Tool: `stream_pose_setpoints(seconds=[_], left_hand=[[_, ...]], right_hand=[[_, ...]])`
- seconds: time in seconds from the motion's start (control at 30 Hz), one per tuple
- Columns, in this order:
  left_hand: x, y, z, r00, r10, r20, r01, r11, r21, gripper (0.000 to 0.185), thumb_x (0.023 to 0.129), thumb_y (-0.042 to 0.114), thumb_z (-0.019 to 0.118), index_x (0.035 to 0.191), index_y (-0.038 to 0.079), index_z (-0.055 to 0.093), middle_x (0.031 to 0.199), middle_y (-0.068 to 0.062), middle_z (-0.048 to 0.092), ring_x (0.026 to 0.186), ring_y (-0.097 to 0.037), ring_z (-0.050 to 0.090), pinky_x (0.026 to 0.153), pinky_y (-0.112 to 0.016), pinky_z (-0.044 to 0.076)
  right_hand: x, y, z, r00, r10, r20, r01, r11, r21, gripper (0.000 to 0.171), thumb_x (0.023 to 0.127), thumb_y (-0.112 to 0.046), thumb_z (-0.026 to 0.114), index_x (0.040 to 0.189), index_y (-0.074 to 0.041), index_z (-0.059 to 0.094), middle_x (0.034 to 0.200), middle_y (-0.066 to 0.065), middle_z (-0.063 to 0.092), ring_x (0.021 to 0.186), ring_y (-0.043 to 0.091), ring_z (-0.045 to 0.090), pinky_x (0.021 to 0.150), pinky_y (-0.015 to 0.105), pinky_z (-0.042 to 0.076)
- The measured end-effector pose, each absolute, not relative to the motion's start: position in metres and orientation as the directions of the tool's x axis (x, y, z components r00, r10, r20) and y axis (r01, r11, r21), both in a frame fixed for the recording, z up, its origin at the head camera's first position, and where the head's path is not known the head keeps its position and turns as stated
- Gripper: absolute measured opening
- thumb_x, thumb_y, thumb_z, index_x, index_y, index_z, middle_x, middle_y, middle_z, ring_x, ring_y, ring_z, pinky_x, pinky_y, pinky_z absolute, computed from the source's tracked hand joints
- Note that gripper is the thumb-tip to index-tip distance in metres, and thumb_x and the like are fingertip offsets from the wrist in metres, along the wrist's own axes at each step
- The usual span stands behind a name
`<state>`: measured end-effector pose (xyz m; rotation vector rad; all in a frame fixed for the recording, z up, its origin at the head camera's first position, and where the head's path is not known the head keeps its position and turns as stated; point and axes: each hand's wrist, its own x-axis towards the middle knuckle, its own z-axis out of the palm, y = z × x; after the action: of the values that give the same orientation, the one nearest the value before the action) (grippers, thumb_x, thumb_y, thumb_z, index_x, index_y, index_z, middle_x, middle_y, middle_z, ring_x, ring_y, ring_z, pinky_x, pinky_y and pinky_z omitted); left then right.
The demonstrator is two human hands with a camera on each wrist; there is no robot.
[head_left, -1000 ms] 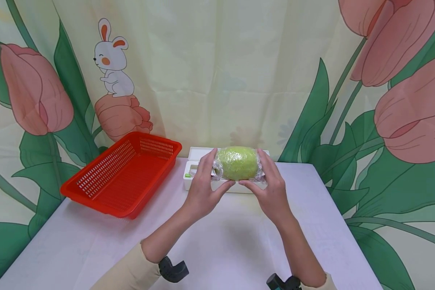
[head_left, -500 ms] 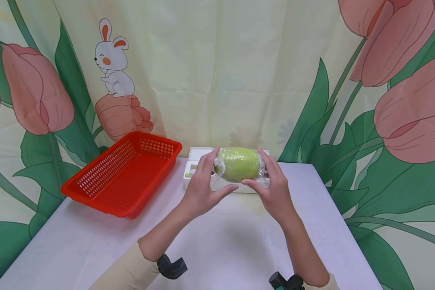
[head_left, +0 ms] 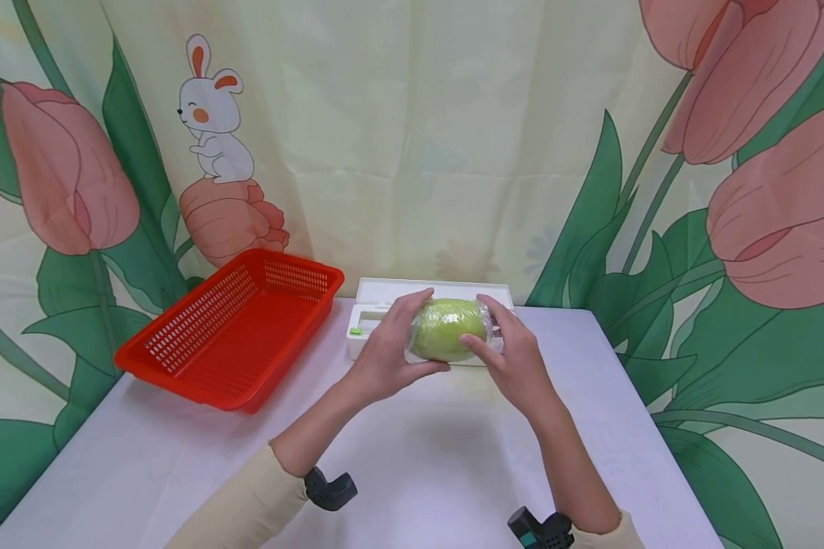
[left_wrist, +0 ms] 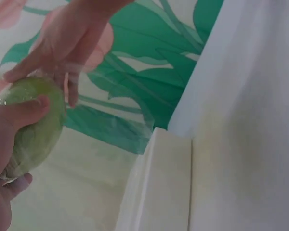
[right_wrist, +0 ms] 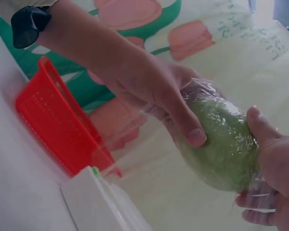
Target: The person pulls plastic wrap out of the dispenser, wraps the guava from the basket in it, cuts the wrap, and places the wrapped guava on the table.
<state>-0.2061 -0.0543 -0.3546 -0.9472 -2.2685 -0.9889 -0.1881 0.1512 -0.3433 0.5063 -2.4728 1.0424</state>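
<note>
Over the white box (head_left: 378,291), both hands' grip (fingers curled) has lowered the wrapped green fruit (head_left: 446,329).

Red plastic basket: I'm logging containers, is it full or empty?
Empty: the red plastic basket shows only bare slotted floor and walls.

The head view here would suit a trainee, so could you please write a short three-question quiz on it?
1. True or false: both hands grip the wrapped green fruit.
2. Which lies nearer the fruit: A) the red basket, B) the white box?
3. Fill in: the fruit's covering is clear ____.

Key: 1 true, the left hand and right hand both hold it. 2 B. 3 plastic wrap.
</note>
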Motion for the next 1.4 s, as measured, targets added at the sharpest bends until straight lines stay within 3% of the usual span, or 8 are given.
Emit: stream_pose_setpoints(seconds=[0.2,0.4,0.7,0.8,0.9,1.07,1.23,1.4], left_hand=[[-0.215,-0.059,-0.358,-0.753,0.381,0.537,0.657,0.469,0.59,0.088,0.065,0.036,0.081,0.137,0.026,0.033,0.127,0.004,0.046,0.111,-0.012,0.049,0.086,-0.03,0.051],[-0.226,-0.062,-0.365,-0.849,0.382,0.365,0.514,0.439,0.737,0.083,0.065,0.046,0.078,0.135,0.031,0.037,0.121,0.008,0.051,0.103,-0.011,0.052,0.076,-0.026,0.054],[-0.235,-0.064,-0.371,-0.915,0.382,0.134,0.317,0.469,0.824,0.08,0.072,0.055,0.068,0.139,0.036,0.029,0.116,0.002,0.053,0.099,-0.017,0.054,0.075,-0.03,0.053],[-0.235,-0.064,-0.378,-0.915,0.361,0.182,0.351,0.485,0.801,0.084,0.074,0.057,0.065,0.142,0.038,0.019,0.128,0.0,0.047,0.109,-0.018,0.051,0.085,-0.037,0.051],[-0.232,-0.063,-0.389,-0.875,0.36,0.325,0.473,0.486,0.735,0.095,0.071,0.055,0.069,0.144,0.037,0.01,0.141,0.002,0.034,0.124,-0.02,0.042,0.096,-0.044,0.045],[-0.229,-0.057,-0.404,-0.774,0.385,0.503,0.632,0.522,0.573,0.116,0.06,0.043,0.082,0.146,0.031,0.006,0.149,0.003,0.019,0.133,-0.018,0.031,0.099,-0.038,0.043],[-0.234,-0.053,-0.416,-0.771,0.341,0.537,0.624,0.572,0.532,0.111,0.061,0.032,0.084,0.146,0.023,0.012,0.144,0.0,0.027,0.129,-0.017,0.036,0.1,-0.034,0.043],[-0.243,-0.053,-0.42,-0.789,0.283,0.545,0.594,0.577,0.561,0.091,0.065,0.029,0.082,0.139,0.014,0.032,0.133,-0.002,0.042,0.12,-0.017,0.046,0.098,-0.033,0.045]], right_hand=[[-0.19,0.149,-0.354,-0.764,-0.233,0.601,-0.581,0.656,-0.483,0.092,0.068,-0.041,0.077,0.143,-0.026,0.026,0.144,0.0,0.034,0.126,0.021,0.041,0.093,0.044,0.047],[-0.192,0.148,-0.371,-0.74,-0.29,0.607,-0.606,0.678,-0.415,0.101,0.061,-0.038,0.082,0.143,-0.026,0.026,0.15,-0.001,0.022,0.13,0.022,0.039,0.091,0.041,0.049],[-0.203,0.153,-0.39,-0.755,-0.281,0.593,-0.6,0.662,-0.45,0.086,0.065,-0.032,0.081,0.138,-0.023,0.037,0.136,0.0,0.044,0.126,0.018,0.041,0.097,0.039,0.046],[-0.207,0.156,-0.391,-0.772,-0.28,0.571,-0.592,0.644,-0.484,0.082,0.066,-0.036,0.08,0.136,-0.022,0.04,0.133,0.0,0.047,0.122,0.017,0.045,0.092,0.038,0.049],[-0.211,0.158,-0.393,-0.791,-0.267,0.55,-0.569,0.65,-0.504,0.08,0.067,-0.041,0.077,0.136,-0.021,0.041,0.132,0.0,0.048,0.117,0.017,0.049,0.087,0.039,0.051],[-0.218,0.16,-0.395,-0.835,-0.213,0.507,-0.509,0.65,-0.565,0.077,0.072,-0.045,0.073,0.137,-0.025,0.038,0.13,0.002,0.052,0.108,0.018,0.054,0.08,0.038,0.052],[-0.223,0.156,-0.397,-0.891,-0.143,0.43,-0.421,0.614,-0.668,0.074,0.075,-0.048,0.069,0.137,-0.027,0.034,0.12,0.006,0.056,0.091,0.02,0.057,0.072,0.033,0.049],[-0.225,0.154,-0.402,-0.887,-0.131,0.443,-0.426,0.602,-0.675,0.081,0.071,-0.046,0.073,0.138,-0.027,0.033,0.131,0.005,0.048,0.097,0.022,0.055,0.075,0.037,0.051]])
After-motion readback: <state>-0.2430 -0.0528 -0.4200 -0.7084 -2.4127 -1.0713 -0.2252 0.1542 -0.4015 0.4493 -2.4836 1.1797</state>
